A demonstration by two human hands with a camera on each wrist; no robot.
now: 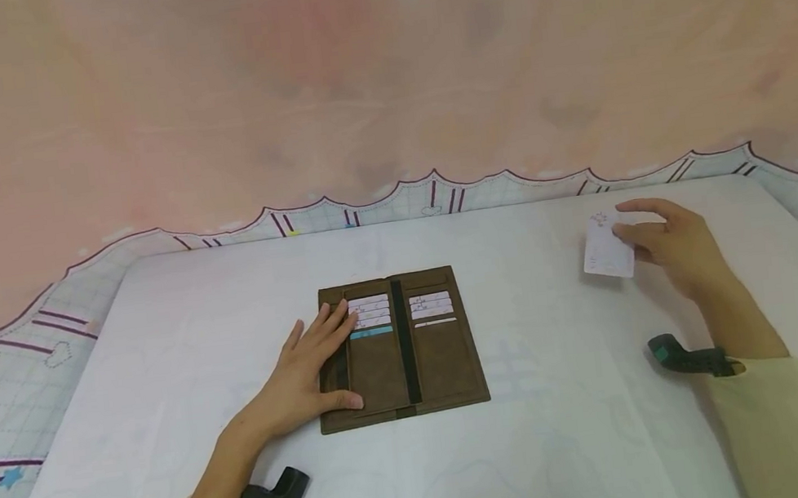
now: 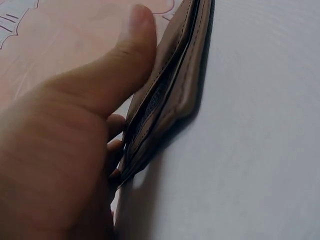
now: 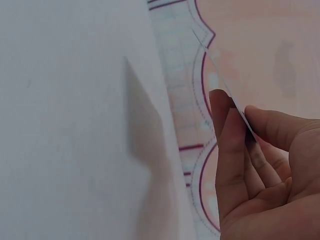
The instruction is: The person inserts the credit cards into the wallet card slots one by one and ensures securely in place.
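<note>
A brown card wallet (image 1: 445,363) lies unfolded on the white table, with several white cards and a blue-edged one in its slots. My left hand (image 1: 305,370) rests on the wallet's left side, fingers spread and thumb on its lower left part. In the left wrist view the thumb (image 2: 135,50) lies over the wallet's stitched edge (image 2: 185,95). To the right, above the table, my right hand (image 1: 675,246) pinches a white card (image 1: 606,246) between thumb and fingers. The right wrist view shows that card (image 3: 225,82) edge-on, with the right hand (image 3: 265,170) at its end.
The white table (image 1: 540,446) spreads around the wallet. A patterned cloth (image 1: 381,95) in peach, with a scalloped border, lies beyond the table's far edge. Dark wrist devices (image 1: 275,497) sit at both sleeve cuffs.
</note>
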